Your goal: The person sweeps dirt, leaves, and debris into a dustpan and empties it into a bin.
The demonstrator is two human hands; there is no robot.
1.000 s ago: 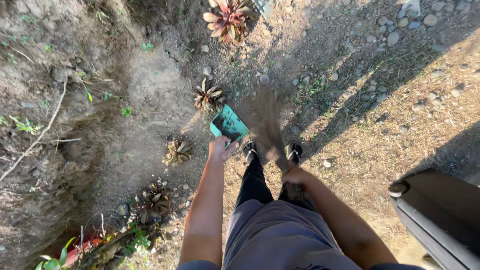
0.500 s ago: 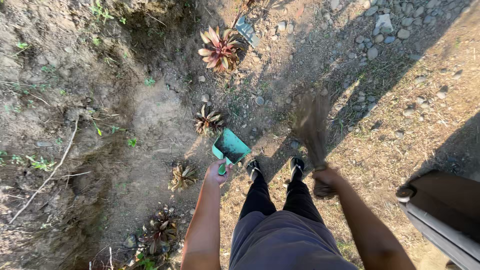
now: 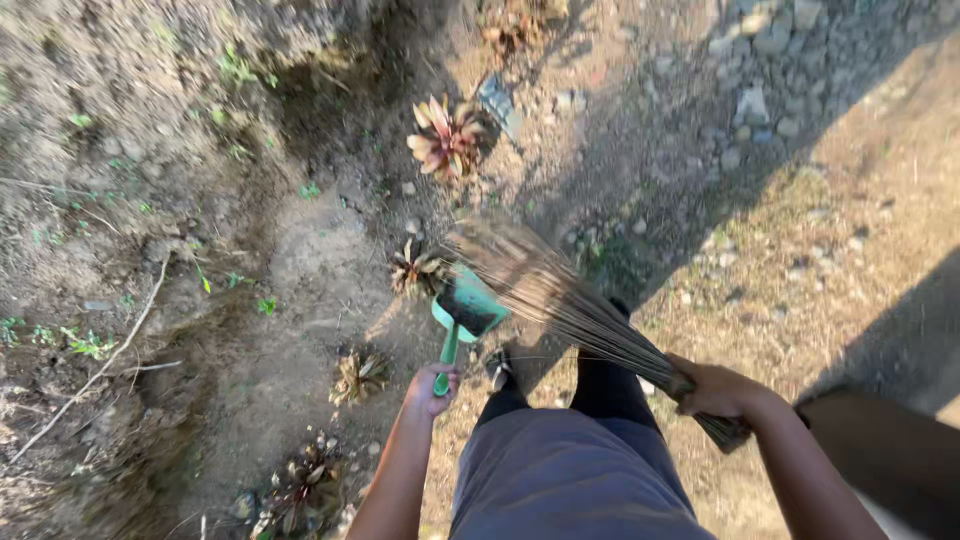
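Note:
My left hand grips the handle of a teal dustpan held low over bare dirt, its scoop pointing away from me. My right hand holds a bundle-type stick broom whose bristles sweep leftward and reach the dustpan's mouth. I stand with dark trousers and dark shoes just behind the dustpan. A small dry rosette plant sits right beside the scoop.
A reddish rosette plant grows farther ahead, and two more dry ones line the dirt slope at left. Grey stones lie at the top right. A thin fallen stick crosses the bank at left. A dark object fills the lower right.
The broom has swung from my right side leftward to the dustpan's mouth. The view has shifted, so the plants sit lower in frame.

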